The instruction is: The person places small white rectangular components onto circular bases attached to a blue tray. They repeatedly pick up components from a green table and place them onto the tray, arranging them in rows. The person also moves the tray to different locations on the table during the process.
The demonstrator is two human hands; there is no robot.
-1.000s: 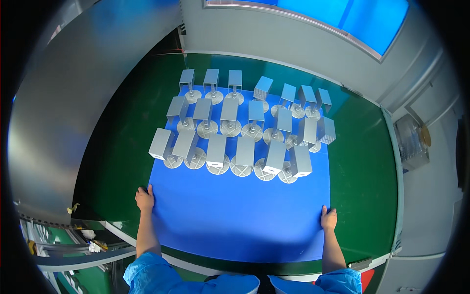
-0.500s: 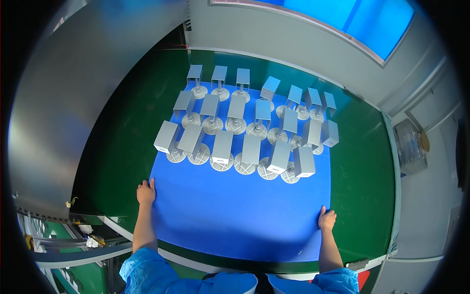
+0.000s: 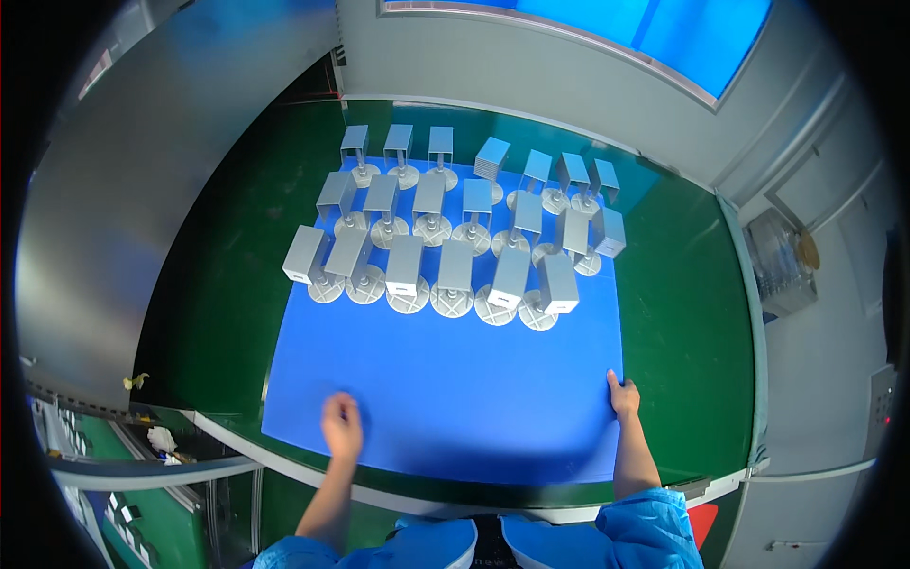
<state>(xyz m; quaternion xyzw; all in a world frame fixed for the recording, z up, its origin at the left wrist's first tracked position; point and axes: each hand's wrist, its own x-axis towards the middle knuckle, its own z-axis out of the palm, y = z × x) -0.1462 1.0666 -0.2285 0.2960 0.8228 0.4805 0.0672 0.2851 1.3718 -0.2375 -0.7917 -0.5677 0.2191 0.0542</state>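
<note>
A large blue sheet (image 3: 427, 379) lies on the green table, bearing several rows of grey box-shaped pieces (image 3: 405, 263) on round, ribbed white bases (image 3: 452, 299). My right hand (image 3: 623, 392) is at the sheet's right edge, its thumb over the top and its other fingers along the side. Over the near left part of the sheet is my left hand (image 3: 342, 425), away from the edge and from the pieces. Its fingers look bent but are smeared by motion, and nothing shows in them.
Green table surface (image 3: 678, 332) surrounds the sheet. A tall grey panel (image 3: 123, 218) stands at the left, and a pale wall (image 3: 531, 66) with a blue window runs along the back. On the right is a clear plastic container (image 3: 779, 261).
My left hand has let go of the sheet's left edge and moved right and nearer, over the sheet. My right hand remains at the right edge. The whole view has shifted slightly.
</note>
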